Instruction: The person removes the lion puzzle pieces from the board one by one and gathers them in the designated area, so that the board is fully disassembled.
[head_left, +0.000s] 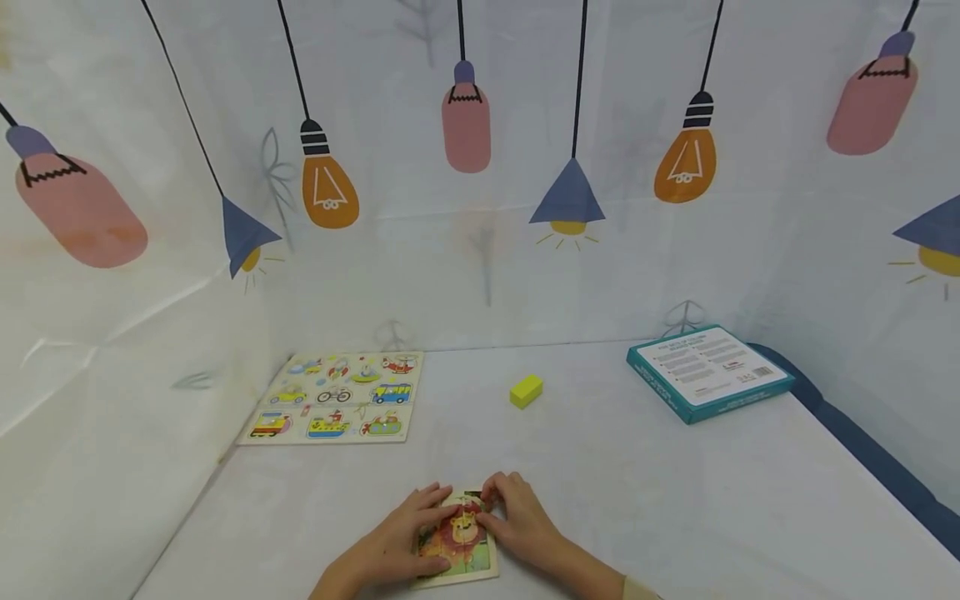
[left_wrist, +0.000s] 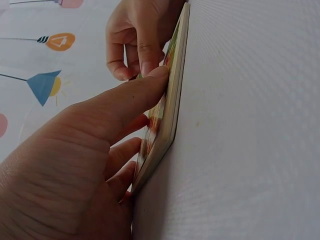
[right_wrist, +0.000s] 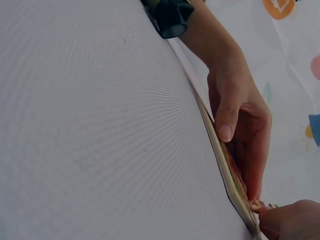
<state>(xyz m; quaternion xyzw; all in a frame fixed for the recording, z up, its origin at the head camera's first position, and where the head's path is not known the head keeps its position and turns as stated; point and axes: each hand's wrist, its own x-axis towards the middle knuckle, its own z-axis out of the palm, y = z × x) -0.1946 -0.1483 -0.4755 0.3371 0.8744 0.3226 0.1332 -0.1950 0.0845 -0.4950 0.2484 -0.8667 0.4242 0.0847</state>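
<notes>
1. Your left hand (head_left: 401, 533) spans the lion jigsaw (head_left: 463, 528) on the white table (head_left: 637, 492), fingers apart.
2. Your right hand's thumb and finger appear to pinch a puzzle piece (head_left: 473, 495); seated tilted, it could jam or spring up.

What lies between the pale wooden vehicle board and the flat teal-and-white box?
A small yellow rectangular block, on the white surface, in the head view.

The head camera looks forward and down from above, taking in the tabletop (head_left: 600, 483) and the wall cloth (head_left: 405, 283). Each wrist camera looks from very near, low and turned sideways, across the lion board (head_left: 465, 529). All three views share this board and the fingers (left_wrist: 145, 47).
</notes>
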